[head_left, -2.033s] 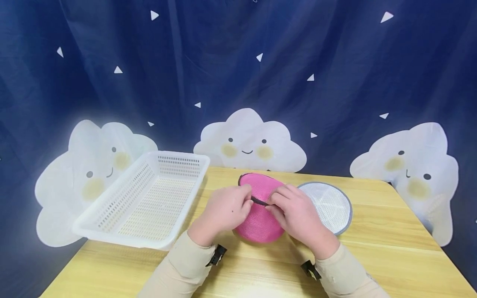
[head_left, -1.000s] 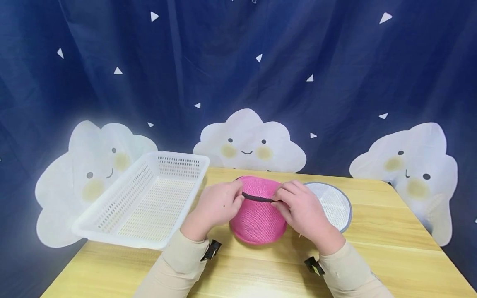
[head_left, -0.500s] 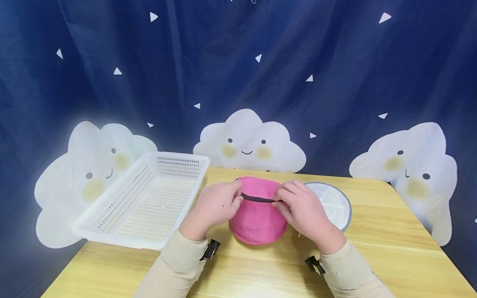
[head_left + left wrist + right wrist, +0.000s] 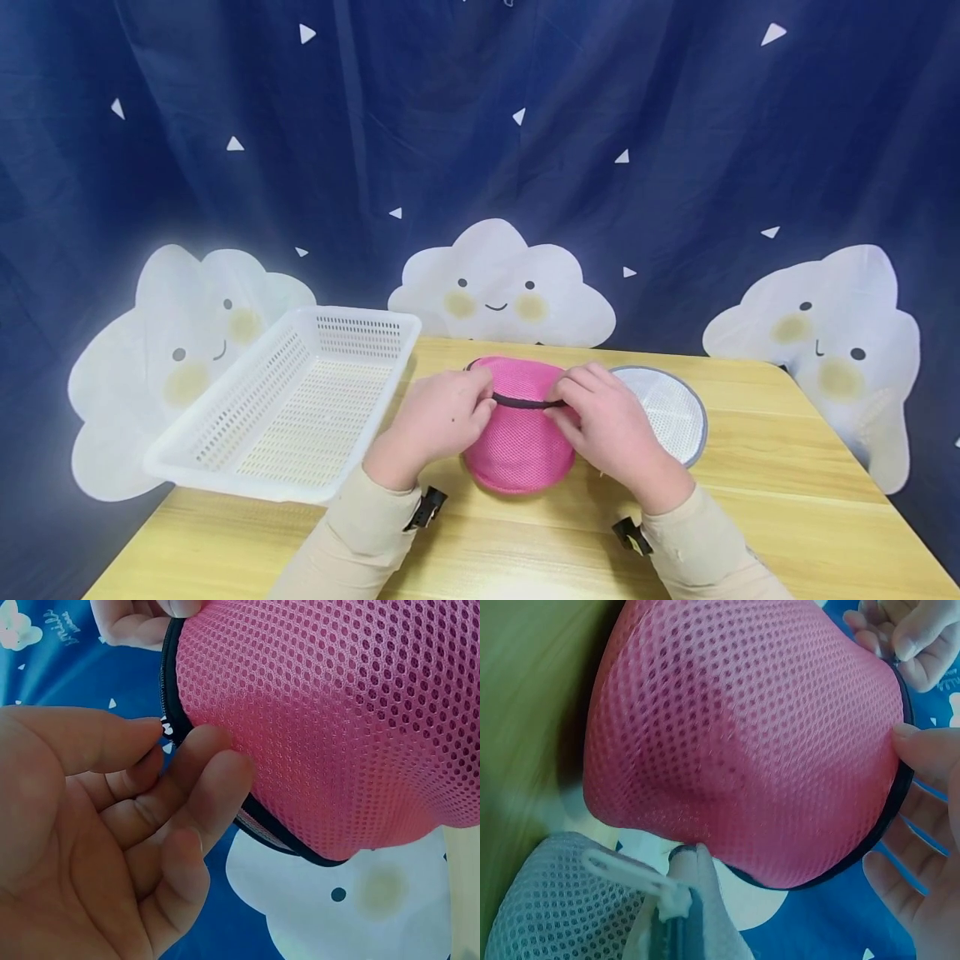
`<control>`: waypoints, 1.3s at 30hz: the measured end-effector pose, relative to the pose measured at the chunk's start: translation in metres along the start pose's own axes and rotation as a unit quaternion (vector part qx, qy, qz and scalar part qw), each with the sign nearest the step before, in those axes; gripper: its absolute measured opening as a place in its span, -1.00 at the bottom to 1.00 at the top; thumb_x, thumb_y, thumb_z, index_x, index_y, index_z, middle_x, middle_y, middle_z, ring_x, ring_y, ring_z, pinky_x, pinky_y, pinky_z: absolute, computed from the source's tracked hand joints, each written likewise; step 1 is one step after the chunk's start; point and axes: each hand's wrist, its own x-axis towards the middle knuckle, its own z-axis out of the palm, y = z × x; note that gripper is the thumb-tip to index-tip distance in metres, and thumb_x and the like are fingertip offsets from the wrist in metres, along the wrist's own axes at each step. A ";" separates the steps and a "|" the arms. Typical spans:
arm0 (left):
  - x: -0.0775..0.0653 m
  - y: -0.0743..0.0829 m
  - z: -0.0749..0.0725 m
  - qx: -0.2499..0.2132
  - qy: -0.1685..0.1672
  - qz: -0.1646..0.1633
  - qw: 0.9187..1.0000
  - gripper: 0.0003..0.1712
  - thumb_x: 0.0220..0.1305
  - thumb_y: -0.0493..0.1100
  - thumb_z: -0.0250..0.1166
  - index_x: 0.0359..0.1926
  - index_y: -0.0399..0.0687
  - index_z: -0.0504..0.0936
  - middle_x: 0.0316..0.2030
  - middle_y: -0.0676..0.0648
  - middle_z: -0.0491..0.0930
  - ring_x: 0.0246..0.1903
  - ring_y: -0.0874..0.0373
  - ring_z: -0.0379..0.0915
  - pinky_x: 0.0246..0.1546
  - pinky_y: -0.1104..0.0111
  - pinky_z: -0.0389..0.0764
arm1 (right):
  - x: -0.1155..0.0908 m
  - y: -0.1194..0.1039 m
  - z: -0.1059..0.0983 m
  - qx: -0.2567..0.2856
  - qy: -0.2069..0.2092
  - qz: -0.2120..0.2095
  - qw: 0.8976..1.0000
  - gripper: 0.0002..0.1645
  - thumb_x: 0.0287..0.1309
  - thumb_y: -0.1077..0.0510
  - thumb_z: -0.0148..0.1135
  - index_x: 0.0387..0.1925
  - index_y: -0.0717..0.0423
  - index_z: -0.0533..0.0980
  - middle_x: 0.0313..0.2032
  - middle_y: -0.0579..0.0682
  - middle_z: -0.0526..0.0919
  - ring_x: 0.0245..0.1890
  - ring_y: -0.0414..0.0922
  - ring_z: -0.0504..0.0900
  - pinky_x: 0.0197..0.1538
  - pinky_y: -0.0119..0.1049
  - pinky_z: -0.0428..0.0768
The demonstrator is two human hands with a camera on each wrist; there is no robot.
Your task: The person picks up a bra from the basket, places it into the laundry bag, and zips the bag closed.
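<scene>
A pink mesh laundry bag with a black zipper edge stands on the table in the middle of the head view. At the left of that edge, my left hand pinches a small zipper pull between thumb and forefinger. My right hand holds the black trim farther right, thumb on the pink mesh and fingers behind, as the right wrist view shows. The inside of the bag is hidden.
A white plastic basket with slotted walls stands at the left. Partly behind my right hand lies a round white mesh bag with a grey rim; its zipper shows in the right wrist view. A blue cloud-print curtain hangs behind the table.
Compared with two seconds ago, my hands are farther apart, the left having moved left. More of the black edge shows between them, and the bag has turned slightly. Little differs over the last second.
</scene>
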 end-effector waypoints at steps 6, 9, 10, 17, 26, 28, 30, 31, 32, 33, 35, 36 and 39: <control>0.000 0.004 0.002 -0.015 -0.005 0.014 1.000 -0.74 0.33 -0.12 0.29 -0.43 0.16 0.37 -0.67 0.17 0.34 -0.60 0.27 0.33 -0.56 0.35 0.40 | 0.001 -0.004 0.001 0.003 0.004 -0.013 1.000 -0.72 -0.02 0.23 0.56 -0.32 -0.01 0.58 -0.28 -0.16 0.61 -0.19 -0.11 0.53 -0.10 -0.19 0.57; 0.000 0.007 0.004 -0.017 -0.005 0.021 1.000 -0.73 0.33 -0.11 0.29 -0.44 0.16 0.37 -0.67 0.18 0.34 -0.61 0.27 0.33 -0.56 0.35 0.40 | 0.001 -0.006 0.001 0.004 0.006 -0.015 1.000 -0.74 -0.01 0.23 0.55 -0.33 -0.01 0.58 -0.28 -0.16 0.61 -0.19 -0.11 0.52 -0.10 -0.20 0.56; 0.000 0.008 0.004 -0.019 -0.005 0.024 1.000 -0.73 0.34 -0.11 0.29 -0.44 0.17 0.37 -0.67 0.18 0.33 -0.61 0.27 0.33 -0.57 0.35 0.40 | 0.001 -0.007 0.002 0.005 0.006 -0.015 1.000 -0.74 -0.01 0.23 0.54 -0.33 -0.01 0.58 -0.28 -0.16 0.62 -0.19 -0.11 0.53 -0.10 -0.20 0.56; -0.001 0.015 0.008 -0.007 0.002 0.042 0.999 -0.72 0.34 -0.09 0.28 -0.46 0.18 0.38 -0.68 0.20 0.30 -0.63 0.27 0.31 -0.59 0.35 0.37 | 0.002 -0.012 0.005 0.014 0.009 -0.028 0.999 -0.76 0.01 0.23 0.53 -0.33 -0.01 0.58 -0.26 -0.16 0.63 -0.21 -0.11 0.53 -0.11 -0.21 0.55; 0.000 0.021 0.014 0.000 0.000 0.055 0.999 -0.74 0.36 -0.09 0.29 -0.44 0.14 0.40 -0.65 0.19 0.32 -0.62 0.27 0.30 -0.55 0.34 0.38 | 0.001 -0.018 0.008 0.028 0.016 -0.032 0.999 -0.78 0.02 0.25 0.49 -0.35 0.00 0.57 -0.29 -0.17 0.61 -0.22 -0.11 0.54 -0.11 -0.22 0.56; 0.000 0.022 0.014 0.002 0.000 0.055 0.999 -0.74 0.37 -0.07 0.30 -0.44 0.14 0.41 -0.64 0.19 0.33 -0.60 0.26 0.32 -0.54 0.33 0.38 | 0.001 -0.018 0.008 0.028 0.017 -0.029 0.999 -0.78 0.02 0.25 0.49 -0.35 0.01 0.57 -0.29 -0.17 0.61 -0.22 -0.11 0.53 -0.12 -0.22 0.56; 0.000 0.023 0.014 0.003 0.001 0.056 0.998 -0.74 0.38 -0.06 0.30 -0.43 0.14 0.42 -0.63 0.19 0.34 -0.59 0.26 0.33 -0.54 0.33 0.39 | 0.001 -0.019 0.008 0.028 0.019 -0.027 0.999 -0.79 0.02 0.24 0.49 -0.35 0.01 0.57 -0.29 -0.16 0.61 -0.23 -0.11 0.53 -0.12 -0.22 0.56; 0.000 0.024 0.014 0.004 0.002 0.057 0.998 -0.74 0.38 -0.06 0.30 -0.43 0.14 0.42 -0.62 0.20 0.34 -0.58 0.26 0.33 -0.53 0.33 0.39 | 0.001 -0.020 0.008 0.029 0.019 -0.025 0.999 -0.79 0.03 0.24 0.49 -0.35 0.02 0.57 -0.29 -0.16 0.62 -0.22 -0.11 0.53 -0.12 -0.23 0.56; 0.000 0.024 0.015 0.004 0.004 0.059 0.998 -0.74 0.38 -0.06 0.30 -0.43 0.14 0.43 -0.62 0.20 0.34 -0.58 0.26 0.33 -0.53 0.33 0.39 | 0.001 -0.020 0.009 0.028 0.019 -0.025 0.999 -0.80 0.03 0.24 0.48 -0.35 0.02 0.57 -0.29 -0.16 0.62 -0.23 -0.11 0.53 -0.12 -0.23 0.55; 0.000 0.025 0.015 0.005 0.005 0.059 0.998 -0.75 0.38 -0.06 0.31 -0.42 0.14 0.43 -0.62 0.21 0.35 -0.57 0.26 0.33 -0.53 0.32 0.39 | 0.001 -0.020 0.009 0.027 0.020 -0.026 0.999 -0.80 0.04 0.24 0.48 -0.35 0.02 0.57 -0.29 -0.15 0.62 -0.23 -0.11 0.54 -0.12 -0.23 0.55; 0.000 0.025 0.015 0.004 0.007 0.060 0.998 -0.75 0.38 -0.06 0.31 -0.42 0.14 0.44 -0.61 0.21 0.35 -0.57 0.26 0.34 -0.52 0.32 0.40 | 0.001 -0.021 0.009 0.026 0.021 -0.026 0.999 -0.79 0.03 0.23 0.49 -0.35 0.02 0.57 -0.29 -0.15 0.63 -0.22 -0.11 0.54 -0.12 -0.23 0.55; 0.000 0.025 0.015 0.004 0.007 0.059 0.998 -0.76 0.38 -0.06 0.31 -0.42 0.14 0.44 -0.61 0.21 0.35 -0.57 0.27 0.34 -0.52 0.32 0.40 | 0.001 -0.021 0.010 0.025 0.022 -0.027 0.999 -0.79 0.03 0.23 0.49 -0.35 0.02 0.57 -0.29 -0.15 0.63 -0.22 -0.11 0.55 -0.11 -0.24 0.55; 0.000 0.026 0.015 0.006 0.008 0.057 0.998 -0.75 0.38 -0.05 0.32 -0.41 0.14 0.44 -0.61 0.21 0.35 -0.57 0.27 0.34 -0.52 0.32 0.40 | 0.001 -0.022 0.010 0.024 0.027 -0.028 0.999 -0.76 0.01 0.24 0.51 -0.36 0.03 0.55 -0.29 -0.14 0.63 -0.22 -0.10 0.55 -0.12 -0.24 0.56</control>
